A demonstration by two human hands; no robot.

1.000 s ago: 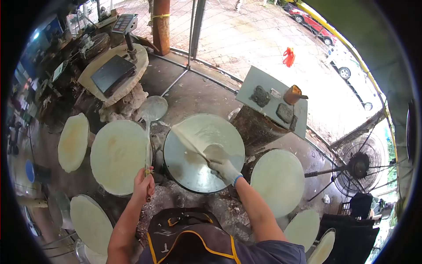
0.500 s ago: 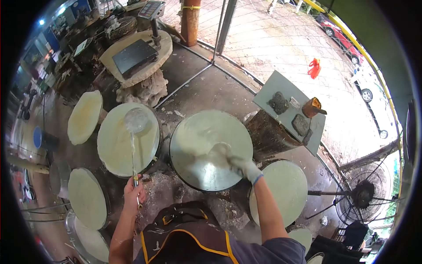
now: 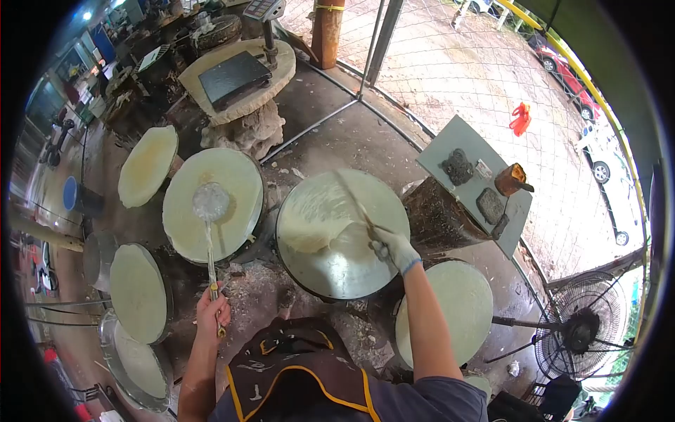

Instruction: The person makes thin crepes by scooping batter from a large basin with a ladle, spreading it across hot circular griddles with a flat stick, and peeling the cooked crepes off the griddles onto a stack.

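Note:
My left hand [image 3: 212, 309] grips the handle of a long ladle [image 3: 210, 203]. The ladle's round bowl hangs over a round griddle covered with a pale sheet of batter [image 3: 184, 228]. My right hand [image 3: 391, 247], in a pale work glove, is closed at the right side of the middle round griddle [image 3: 341, 281]. From its fingers a thin, pale, blade-like tool [image 3: 354, 199] reaches up and left across the surface; motion blurs its shape. Wet pale batter [image 3: 309, 228] lies smeared over the griddle's upper and left part, while shiny metal shows at the lower front.
More batter-covered round plates stand at left [image 3: 137, 292] and right [image 3: 450, 313]. A scale [image 3: 234, 76] rests on a stone table behind. Dark lumps and a rusty can [image 3: 508, 180] sit on a slanted board [image 3: 450, 137]. A floor fan [image 3: 580, 327] stands at right.
The camera view has shifted. My right hand has turned over the middle griddle, and the thin tool now shows along its length. Batter is spread further left. The ladle stays in my left hand.

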